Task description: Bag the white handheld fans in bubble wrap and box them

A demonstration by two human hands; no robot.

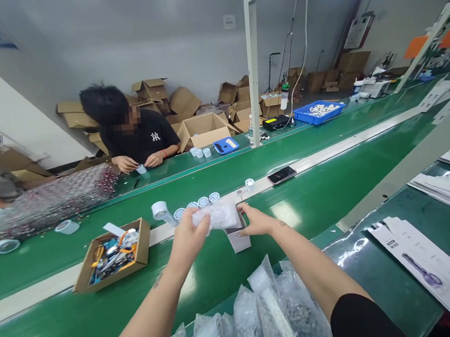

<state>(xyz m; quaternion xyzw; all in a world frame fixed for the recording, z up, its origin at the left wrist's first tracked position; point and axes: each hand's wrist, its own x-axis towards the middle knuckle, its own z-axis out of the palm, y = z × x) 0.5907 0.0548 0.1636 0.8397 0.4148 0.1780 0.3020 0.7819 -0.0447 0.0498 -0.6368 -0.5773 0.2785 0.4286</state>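
My left hand (188, 238) and my right hand (255, 220) reach out over the green conveyor belt (312, 193). Between them they hold a small bubble-wrap packet (220, 215); both hands are closed on its ends. Just below the packet stands a small white box (238, 238) on the belt, touching my right hand's side. A row of small white round parts (203, 201) lies just beyond the packet on the belt's pale centre strip.
An open cardboard box of tools (113, 254) sits left. Plastic bags (259, 311) pile up near me. A phone (282, 174) lies on the belt. Flat printed cartons (431, 271) lie right. Across the belt a person (134, 131) handles a white part beside bubble wrap (52, 200).
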